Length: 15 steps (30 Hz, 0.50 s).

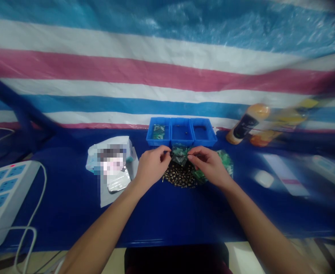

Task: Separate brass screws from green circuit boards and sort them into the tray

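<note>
Both hands meet over the middle of the blue table (70, 198). My left hand (152, 165) and my right hand (209, 163) each pinch one side of a small green circuit board (180, 155), held between their fingertips. Right under the hands lies a pile of small dark metal parts (180, 177). Several more green boards (226, 160) lie just right of my right hand. The view is blurred.
Three joined blue bins (181, 133) stand behind the hands, the left one holding green boards. A white packet (110, 160) lies to the left, a power strip (2, 194) with cables at far left. An orange bottle (247, 123) lies at right.
</note>
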Tool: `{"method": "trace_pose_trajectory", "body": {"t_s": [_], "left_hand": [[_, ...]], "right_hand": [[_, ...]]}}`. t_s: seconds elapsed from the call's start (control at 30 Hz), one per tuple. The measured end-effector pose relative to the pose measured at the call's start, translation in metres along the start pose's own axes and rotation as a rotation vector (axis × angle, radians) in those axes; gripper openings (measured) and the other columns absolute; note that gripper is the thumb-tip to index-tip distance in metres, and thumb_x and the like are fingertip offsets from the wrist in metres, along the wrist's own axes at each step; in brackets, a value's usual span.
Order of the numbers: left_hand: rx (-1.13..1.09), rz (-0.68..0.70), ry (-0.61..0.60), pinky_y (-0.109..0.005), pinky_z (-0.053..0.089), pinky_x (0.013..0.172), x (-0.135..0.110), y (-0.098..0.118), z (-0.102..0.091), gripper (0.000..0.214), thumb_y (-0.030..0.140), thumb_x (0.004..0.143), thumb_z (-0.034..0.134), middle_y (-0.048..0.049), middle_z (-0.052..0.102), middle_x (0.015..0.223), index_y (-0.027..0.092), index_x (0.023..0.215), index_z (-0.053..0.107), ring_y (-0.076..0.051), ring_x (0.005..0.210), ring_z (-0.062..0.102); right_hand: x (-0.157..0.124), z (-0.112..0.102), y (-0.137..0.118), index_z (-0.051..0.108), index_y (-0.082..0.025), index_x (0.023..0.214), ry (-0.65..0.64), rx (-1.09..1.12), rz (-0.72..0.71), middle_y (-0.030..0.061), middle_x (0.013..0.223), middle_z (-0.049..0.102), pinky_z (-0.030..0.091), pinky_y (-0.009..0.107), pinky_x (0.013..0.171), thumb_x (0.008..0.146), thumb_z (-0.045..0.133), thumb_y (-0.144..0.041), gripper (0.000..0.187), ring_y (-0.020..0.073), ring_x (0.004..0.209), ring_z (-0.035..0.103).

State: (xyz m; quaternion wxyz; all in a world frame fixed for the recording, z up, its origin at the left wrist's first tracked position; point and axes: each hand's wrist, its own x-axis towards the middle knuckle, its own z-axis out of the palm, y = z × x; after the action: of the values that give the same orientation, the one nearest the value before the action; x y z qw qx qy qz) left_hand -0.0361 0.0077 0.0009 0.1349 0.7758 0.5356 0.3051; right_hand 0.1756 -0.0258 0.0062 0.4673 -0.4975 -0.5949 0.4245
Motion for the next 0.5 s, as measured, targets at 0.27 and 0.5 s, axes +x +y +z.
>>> {"method": "trace_pose_trajectory", "body": {"t_s": [0.27,0.5], "left_hand": [[0.000,0.007,0.003,-0.026,0.040,0.062,-0.0004,0.0007,-0.0007,0.018,0.025,0.089,0.055,0.0032,0.063,0.064,0.024,0.098,0.071,-0.013,0.058,0.058],[0.003,-0.008,0.004,-0.026,0.040,0.062,-0.0006,0.0005,-0.0002,0.019,0.025,0.089,0.054,0.0032,0.063,0.064,0.025,0.098,0.071,-0.014,0.059,0.059]], "right_hand": [[-0.0001,0.0006,0.0009,0.066,-0.020,0.090,-0.005,-0.015,-0.009,0.0002,0.079,0.064,0.041,0.022,0.048,0.084,0.069,-0.038,0.019,0.0080,0.052,0.051],[-0.0006,0.0003,-0.0035,0.062,-0.019,0.081,-0.005,0.061,0.060,-0.0025,0.068,0.058,0.038,0.022,0.047,0.086,0.066,-0.044,0.025,0.0074,0.049,0.049]]}}
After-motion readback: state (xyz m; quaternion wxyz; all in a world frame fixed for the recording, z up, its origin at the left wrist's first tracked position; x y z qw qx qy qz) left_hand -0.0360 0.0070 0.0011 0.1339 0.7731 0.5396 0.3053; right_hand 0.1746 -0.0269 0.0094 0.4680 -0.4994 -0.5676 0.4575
